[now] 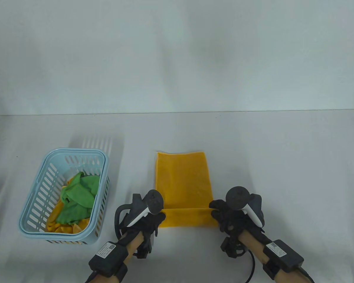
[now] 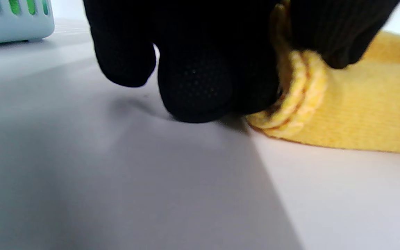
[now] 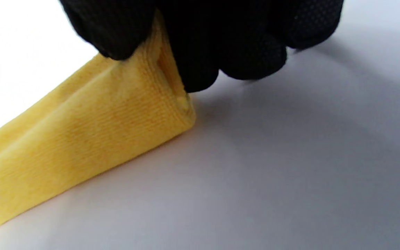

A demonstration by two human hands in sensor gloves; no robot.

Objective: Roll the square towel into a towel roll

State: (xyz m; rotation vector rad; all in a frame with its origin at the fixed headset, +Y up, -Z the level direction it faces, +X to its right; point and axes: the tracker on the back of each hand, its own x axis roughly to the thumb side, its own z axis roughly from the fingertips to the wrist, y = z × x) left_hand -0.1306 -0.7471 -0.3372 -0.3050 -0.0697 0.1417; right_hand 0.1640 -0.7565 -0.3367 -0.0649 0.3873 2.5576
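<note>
Now yellow towel (image 1: 182, 179) between hands — both pinching folded near edge.

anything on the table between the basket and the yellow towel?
No. In the table view the strip of white table between the blue basket and the yellow towel is bare; only the left hand sits near it, gripping the towel's rolled near edge.

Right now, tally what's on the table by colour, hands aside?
Yellow: 2, the towel both hands are rolling, plus yellow cloth in the basket, pieces not separable.
Green: 1 cloth, in the basket.
Light blue: 1 basket.
Total: 4
</note>
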